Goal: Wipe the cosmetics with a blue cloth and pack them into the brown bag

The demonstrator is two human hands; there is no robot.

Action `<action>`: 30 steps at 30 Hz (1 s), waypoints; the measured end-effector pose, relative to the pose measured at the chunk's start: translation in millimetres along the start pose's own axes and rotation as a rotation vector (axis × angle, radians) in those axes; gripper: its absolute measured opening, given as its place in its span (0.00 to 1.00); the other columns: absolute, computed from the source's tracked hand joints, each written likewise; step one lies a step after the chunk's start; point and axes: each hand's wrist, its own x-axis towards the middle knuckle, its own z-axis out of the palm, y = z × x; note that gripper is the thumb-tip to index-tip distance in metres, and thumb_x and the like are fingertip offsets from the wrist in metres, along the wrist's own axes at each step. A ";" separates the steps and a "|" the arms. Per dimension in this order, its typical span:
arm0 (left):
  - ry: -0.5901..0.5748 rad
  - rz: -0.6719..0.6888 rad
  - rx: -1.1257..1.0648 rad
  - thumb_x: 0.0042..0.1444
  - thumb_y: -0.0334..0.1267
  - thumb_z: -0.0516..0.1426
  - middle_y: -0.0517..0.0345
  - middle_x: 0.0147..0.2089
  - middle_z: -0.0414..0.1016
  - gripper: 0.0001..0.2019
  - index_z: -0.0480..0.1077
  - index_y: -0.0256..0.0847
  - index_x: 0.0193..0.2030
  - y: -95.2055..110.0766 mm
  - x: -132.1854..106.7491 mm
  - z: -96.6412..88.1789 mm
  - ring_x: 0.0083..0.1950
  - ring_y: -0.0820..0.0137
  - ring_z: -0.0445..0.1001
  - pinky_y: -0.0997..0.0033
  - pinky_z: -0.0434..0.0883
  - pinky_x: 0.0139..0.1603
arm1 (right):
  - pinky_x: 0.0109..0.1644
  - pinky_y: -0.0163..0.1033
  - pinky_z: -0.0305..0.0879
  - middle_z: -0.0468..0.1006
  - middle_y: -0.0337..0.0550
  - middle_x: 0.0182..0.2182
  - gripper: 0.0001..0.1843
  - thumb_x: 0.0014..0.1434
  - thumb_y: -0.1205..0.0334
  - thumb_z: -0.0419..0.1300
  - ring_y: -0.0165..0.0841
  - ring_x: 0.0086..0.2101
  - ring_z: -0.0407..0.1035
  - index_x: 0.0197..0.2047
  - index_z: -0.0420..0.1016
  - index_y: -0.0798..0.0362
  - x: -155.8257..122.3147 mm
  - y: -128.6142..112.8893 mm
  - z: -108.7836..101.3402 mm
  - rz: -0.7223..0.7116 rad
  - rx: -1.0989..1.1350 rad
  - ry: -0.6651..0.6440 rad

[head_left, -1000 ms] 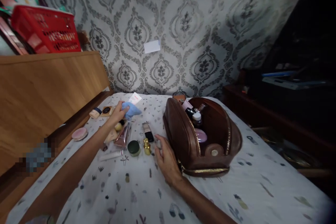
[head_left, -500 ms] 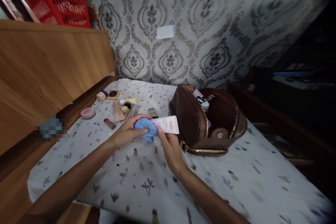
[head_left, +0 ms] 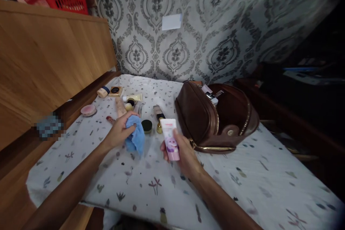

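My left hand (head_left: 118,131) grips a blue cloth (head_left: 135,134) that hangs over the patterned sheet. In my right hand (head_left: 185,151) is a white and pink squeeze tube (head_left: 170,138), held nearly upright with its pink cap at the bottom. The cloth and the tube are apart. Between and behind the hands lie a dark round jar (head_left: 147,126), a small gold-topped item (head_left: 159,126) and a dark-capped tube (head_left: 158,112). Just right of my right hand stands an open brown toiletry bag (head_left: 201,115) with several items inside.
Cosmetics lie at the back left, including a pink compact (head_left: 88,110), a beige jar (head_left: 102,92), a gold box (head_left: 115,91) and a yellowish tube (head_left: 134,97). A wooden panel (head_left: 59,46) borders the left side; a papered wall (head_left: 185,54) stands behind.
My hands have moved apart: the left draws the cloth leftward off the tube. The right hand has turned the tube from sideways to upright. The view has tilted slightly down.
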 end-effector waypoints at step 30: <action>-0.265 0.589 0.515 0.68 0.29 0.47 0.48 0.49 0.72 0.14 0.70 0.38 0.55 14.5 -31.7 55.8 0.50 0.64 0.72 0.65 0.73 0.50 | 0.43 0.42 0.74 0.76 0.46 0.38 0.11 0.58 0.58 0.64 0.38 0.39 0.73 0.43 0.78 0.51 -1.1 26.4 -31.7 -0.322 -0.678 -0.156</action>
